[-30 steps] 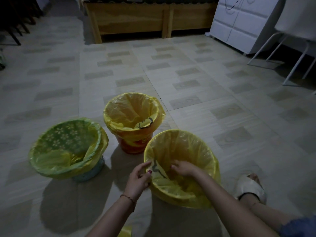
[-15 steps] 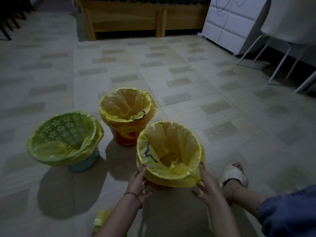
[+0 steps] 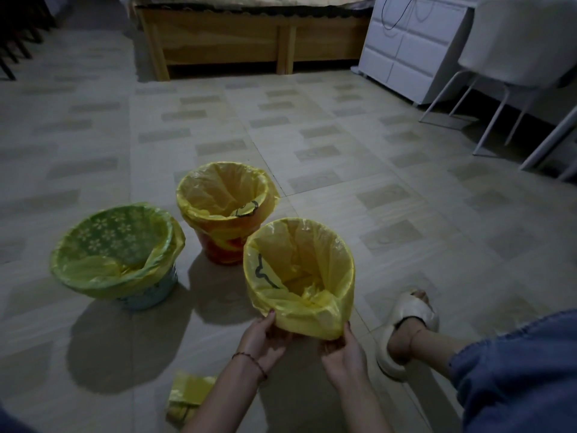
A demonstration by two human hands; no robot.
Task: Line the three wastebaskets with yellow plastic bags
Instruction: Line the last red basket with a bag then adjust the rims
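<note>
Three wastebaskets stand on the tiled floor, each with a yellow plastic bag over its rim. The nearest wastebasket (image 3: pixel 315 320) is fully wrapped in yellow, its mouth tilted away from me. My left hand (image 3: pixel 263 339) and my right hand (image 3: pixel 342 351) grip its near lower side from both flanks. Behind it stands a red wastebasket (image 3: pixel 223 250). At the left sits a wide teal wastebasket (image 3: pixel 150 295) whose flower pattern shows through its bag.
A folded pack of yellow bags (image 3: pixel 185 398) lies on the floor by my left forearm. My foot in a white slipper (image 3: pixel 406 323) rests at the right. A wooden bed frame (image 3: pixel 249 42), a white cabinet (image 3: pixel 406 42) and white chair legs (image 3: pixel 493 114) stand farther back.
My hands came out of the nearest basket's bag and dropped to its outer near side, taking hold of it. The view pulled back, so the pack of bags came into sight.
</note>
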